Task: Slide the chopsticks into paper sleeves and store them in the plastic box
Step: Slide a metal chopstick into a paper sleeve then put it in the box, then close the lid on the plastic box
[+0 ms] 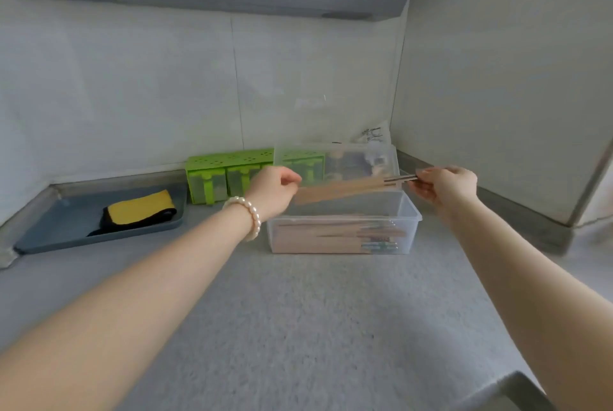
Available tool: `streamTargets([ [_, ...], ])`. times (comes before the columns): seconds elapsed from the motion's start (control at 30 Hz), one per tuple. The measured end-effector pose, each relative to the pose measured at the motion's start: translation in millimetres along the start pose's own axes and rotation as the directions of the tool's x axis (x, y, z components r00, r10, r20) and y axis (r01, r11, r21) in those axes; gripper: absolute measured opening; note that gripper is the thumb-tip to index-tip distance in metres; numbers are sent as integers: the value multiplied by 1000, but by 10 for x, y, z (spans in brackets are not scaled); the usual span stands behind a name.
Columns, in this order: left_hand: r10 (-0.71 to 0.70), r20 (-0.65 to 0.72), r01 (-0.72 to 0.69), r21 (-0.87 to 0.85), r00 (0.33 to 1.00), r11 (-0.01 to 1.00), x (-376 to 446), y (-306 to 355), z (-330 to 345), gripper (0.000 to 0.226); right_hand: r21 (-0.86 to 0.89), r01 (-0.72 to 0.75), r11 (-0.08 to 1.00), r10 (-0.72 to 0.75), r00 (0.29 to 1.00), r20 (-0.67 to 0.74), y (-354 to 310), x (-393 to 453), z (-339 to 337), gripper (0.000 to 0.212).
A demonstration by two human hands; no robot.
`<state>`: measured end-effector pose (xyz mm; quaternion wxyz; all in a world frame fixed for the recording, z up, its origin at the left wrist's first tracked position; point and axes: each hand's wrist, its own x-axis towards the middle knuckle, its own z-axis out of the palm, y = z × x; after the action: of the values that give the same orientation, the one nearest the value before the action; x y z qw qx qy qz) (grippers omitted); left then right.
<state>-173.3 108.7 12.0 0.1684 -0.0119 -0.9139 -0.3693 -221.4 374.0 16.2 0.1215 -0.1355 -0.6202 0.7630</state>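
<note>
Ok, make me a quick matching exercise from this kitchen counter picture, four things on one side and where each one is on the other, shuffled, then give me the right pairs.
Things:
1. paper sleeve
2. yellow and black cloth
3. green container
4. sleeved chopsticks

Places:
A. standing against the back wall, left of the plastic box
B. held in the air above the box, between the left hand and the right hand
C. lying inside the clear box
D. lying on the blue-grey tray at the left

Pairs: 1-B, 2-D, 3-A, 4-C
</note>
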Motion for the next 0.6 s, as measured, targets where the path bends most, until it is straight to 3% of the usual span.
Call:
streamTargets([
  [0.27,-34,380,-118,369,925,922,537,-206,108,44,-284,-243,927,257,966,12,155,461,378,10],
  [0.4,-73,509,-187,441,857,878,624,-140,36,48,-511,-237,826,265,964,-20,185,416,463,14],
  [0.43,-82,528,-194,445,845,874,621,-126,19,48,-625,-176,761,224,975,-2,199,394,473,16],
  [0.5,-110,574,-214,466,811,859,584,-114,-9,46,-876,2,483,165,982,93,184,333,496,18],
  [0.53,-123,593,-229,483,796,845,527,-127,-5,43,-942,85,326,159,977,143,177,273,513,17],
  [0.6,-146,624,-241,493,768,836,424,-150,10,34,-972,191,136,190,958,215,130,194,522,21],
])
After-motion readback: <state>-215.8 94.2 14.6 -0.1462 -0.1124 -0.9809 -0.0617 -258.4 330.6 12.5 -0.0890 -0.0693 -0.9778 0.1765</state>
